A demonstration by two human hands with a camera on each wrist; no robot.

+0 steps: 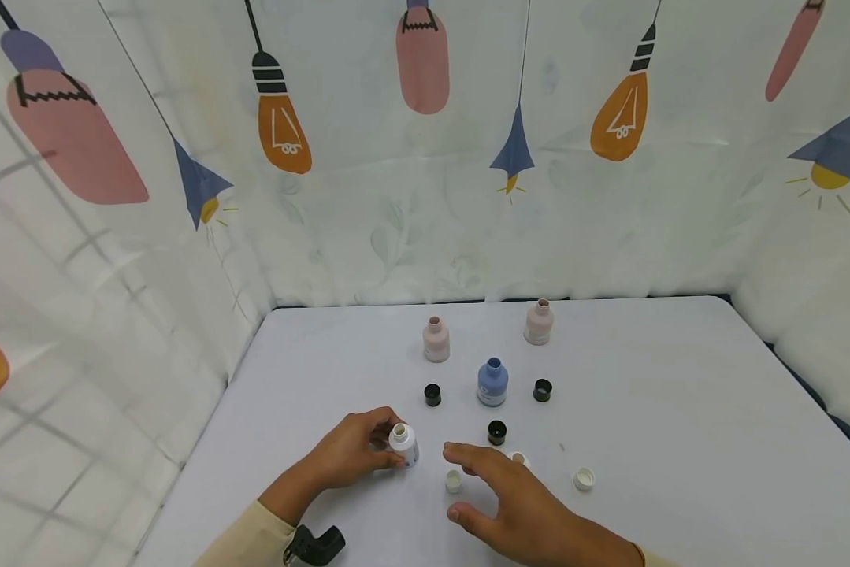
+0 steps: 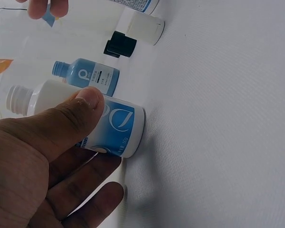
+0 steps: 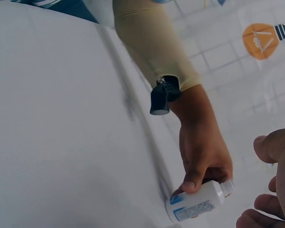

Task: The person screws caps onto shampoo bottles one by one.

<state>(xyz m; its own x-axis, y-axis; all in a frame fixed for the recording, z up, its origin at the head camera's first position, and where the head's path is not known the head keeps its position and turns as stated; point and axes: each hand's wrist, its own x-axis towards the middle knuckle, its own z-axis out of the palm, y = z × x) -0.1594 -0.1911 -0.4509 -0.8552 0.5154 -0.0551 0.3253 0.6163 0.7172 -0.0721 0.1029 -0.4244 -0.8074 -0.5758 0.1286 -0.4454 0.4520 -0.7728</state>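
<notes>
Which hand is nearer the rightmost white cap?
Right. The right hand is just left of the white cap; the left hand is farther left, gripping a white bottle.

At the desk [image 1: 651, 378], a bottle [image 1: 406, 449] sits in the left hand [image 1: 350, 447]; a cap [image 1: 454, 481] lies between it and the right hand [image 1: 527, 504]. That hand has another cap [image 1: 584, 479] to its right and a half-hidden bottle [image 1: 519, 457] just beyond. Past the left hand: cap [image 1: 432, 395], then bottle [image 1: 436, 343]. Past the right: cap [image 1: 497, 432], bottle [image 1: 492, 386]; rightward, cap [image 1: 542, 390] before bottle [image 1: 539, 326].
</notes>
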